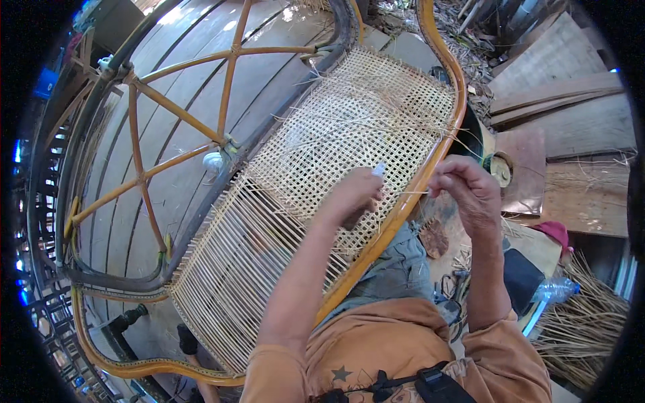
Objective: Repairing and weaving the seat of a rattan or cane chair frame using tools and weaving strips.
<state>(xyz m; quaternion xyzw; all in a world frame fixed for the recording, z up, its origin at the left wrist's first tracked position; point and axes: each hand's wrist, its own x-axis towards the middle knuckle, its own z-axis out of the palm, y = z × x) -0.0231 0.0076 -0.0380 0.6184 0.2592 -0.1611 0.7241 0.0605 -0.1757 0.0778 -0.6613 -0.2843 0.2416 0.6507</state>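
Observation:
A rattan frame (376,250) with a half-woven cane panel (342,127) lies across my lap. Over the open-weave part, my left hand (355,196) is closed round a small whitish object (379,170) with a narrow tip, perhaps a little bottle; most of it is hidden by the fingers. Just beyond the frame's right rail, my right hand (468,191) pinches a thin pale cane strand (415,193) that runs across the rail to the weave. Toward the lower left, the panel has parallel strands (232,269) in one direction only.
Another rattan frame with crossed poles (181,121) stands at the left on slatted boards (181,50). Wooden planks (578,121) lie at the right, near an open tin (499,168). A plastic bottle (556,289) and a bundle of cane strips (578,329) are at lower right.

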